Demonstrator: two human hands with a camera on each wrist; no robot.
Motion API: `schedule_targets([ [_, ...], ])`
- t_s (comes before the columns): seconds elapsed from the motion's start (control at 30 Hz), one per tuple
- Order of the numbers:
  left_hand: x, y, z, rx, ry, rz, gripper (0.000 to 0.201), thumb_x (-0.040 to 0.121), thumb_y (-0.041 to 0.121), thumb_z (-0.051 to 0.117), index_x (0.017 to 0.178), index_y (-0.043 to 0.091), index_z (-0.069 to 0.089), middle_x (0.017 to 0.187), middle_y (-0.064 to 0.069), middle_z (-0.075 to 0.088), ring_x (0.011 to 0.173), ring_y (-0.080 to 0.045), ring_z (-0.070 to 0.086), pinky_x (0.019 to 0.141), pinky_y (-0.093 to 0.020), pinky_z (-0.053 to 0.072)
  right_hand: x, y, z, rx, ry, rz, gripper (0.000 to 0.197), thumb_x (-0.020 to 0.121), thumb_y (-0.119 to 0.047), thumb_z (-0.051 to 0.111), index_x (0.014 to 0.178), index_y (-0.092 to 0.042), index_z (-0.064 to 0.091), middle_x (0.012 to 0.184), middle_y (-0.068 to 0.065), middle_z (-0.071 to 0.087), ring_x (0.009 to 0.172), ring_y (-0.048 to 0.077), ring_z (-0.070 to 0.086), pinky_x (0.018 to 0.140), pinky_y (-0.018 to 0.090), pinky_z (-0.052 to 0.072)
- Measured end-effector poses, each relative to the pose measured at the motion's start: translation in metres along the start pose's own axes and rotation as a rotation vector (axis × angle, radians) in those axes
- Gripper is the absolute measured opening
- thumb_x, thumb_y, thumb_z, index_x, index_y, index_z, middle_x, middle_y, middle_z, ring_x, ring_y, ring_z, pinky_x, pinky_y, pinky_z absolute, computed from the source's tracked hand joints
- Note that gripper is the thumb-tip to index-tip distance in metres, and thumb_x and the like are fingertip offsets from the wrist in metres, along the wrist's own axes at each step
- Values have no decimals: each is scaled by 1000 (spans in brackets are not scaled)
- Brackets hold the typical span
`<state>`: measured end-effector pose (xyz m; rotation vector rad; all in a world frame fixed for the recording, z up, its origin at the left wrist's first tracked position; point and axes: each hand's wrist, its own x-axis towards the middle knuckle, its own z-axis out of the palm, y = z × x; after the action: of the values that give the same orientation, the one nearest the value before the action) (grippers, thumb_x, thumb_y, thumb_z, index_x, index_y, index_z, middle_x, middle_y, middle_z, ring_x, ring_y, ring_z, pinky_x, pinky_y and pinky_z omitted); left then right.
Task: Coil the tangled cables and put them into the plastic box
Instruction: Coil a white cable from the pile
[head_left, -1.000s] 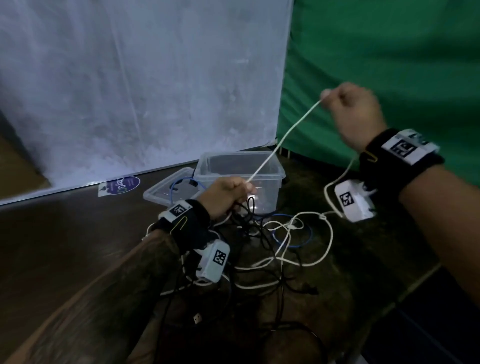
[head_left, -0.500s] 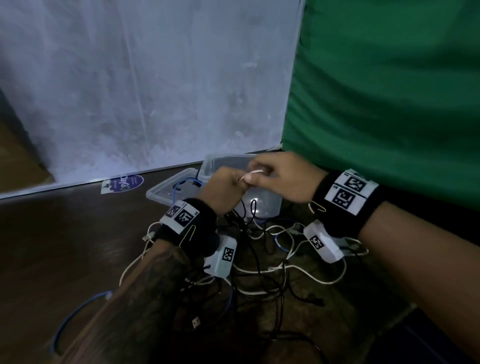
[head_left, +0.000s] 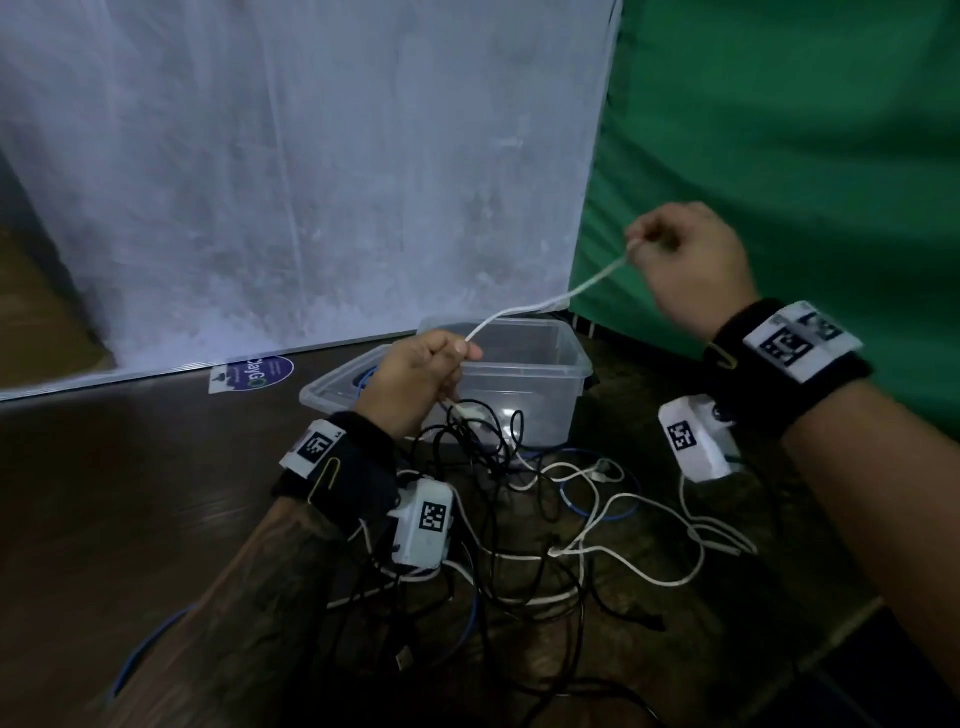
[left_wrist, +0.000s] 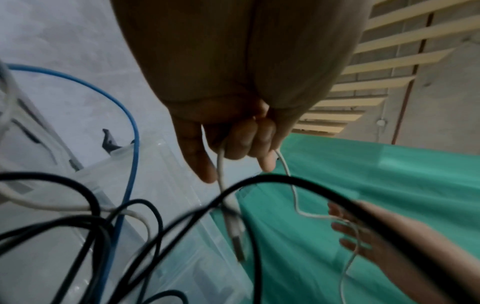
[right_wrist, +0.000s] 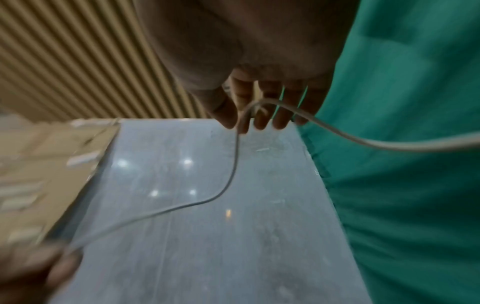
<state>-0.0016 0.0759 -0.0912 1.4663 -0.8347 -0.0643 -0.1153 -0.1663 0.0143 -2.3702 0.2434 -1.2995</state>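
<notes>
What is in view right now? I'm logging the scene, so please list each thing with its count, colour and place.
Thin white cable: one, white, stretched in the air between both hands above the box.
Clear plastic box: one, transparent, on the floor behind the left hand; nothing visible in it.
Clear plastic lid: one, transparent, flat on the floor left of the box.
Tangled cables: several, black, white and blue, heaped on the floor in front of the box; exact count unclear.
Round sticker: one, purple, on the floor by the white sheet.
White sheet: one, hanging behind.
Green cloth: one, hanging at right.
Left hand: grips the white cable.
Right hand: raised, pinches the white cable.
</notes>
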Motion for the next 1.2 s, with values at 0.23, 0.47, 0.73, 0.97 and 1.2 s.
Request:
schedule_targets([
  [0.23,-10,25,22,174,38,256,20,99,8,50,99,7,70,55,18,50,55,2,47,59,-22,43,-48,-47,40,-90,-461,-395,34,96,-37,58,127,-22,62,120,-1,69,112,17,62,100,35,49],
  [0.47,-8,20,11,-43,23,-28,28,96,25,58,78,5,66,48,7,33,44,-9,34,46,-29,47,-38,-40,46,148,-384,-193,19,97,-31,61,82,-19,64,70,-8,58,68,11,53,65,31,43],
  [0.73,-9,30,-1,-643,-310,-279,18,83,14,40,84,7,56,58,2,31,51,-12,28,56,-29,38,-51,-22,84,286,-282,-26,23,97,-32,59,82,-15,65,74,-1,63,72,17,58,74,39,51],
  [0.97,-5,27,-3,-757,-147,-151,20,99,5,36,98,3,56,80,-7,64,72,-17,65,83,-36,58,-96,-35,113,178,-562,-77,24,98,-32,49,85,-19,65,77,0,66,74,19,61,70,37,51],
  [1.2,-3,14,15,-565,1,-78,15,100,4,43,102,1,58,79,-4,65,73,-17,62,88,-36,51,-109,-44,89,58,-714,-185,39,103,-27,47,65,-19,46,63,-1,50,61,18,49,59,34,38],
])
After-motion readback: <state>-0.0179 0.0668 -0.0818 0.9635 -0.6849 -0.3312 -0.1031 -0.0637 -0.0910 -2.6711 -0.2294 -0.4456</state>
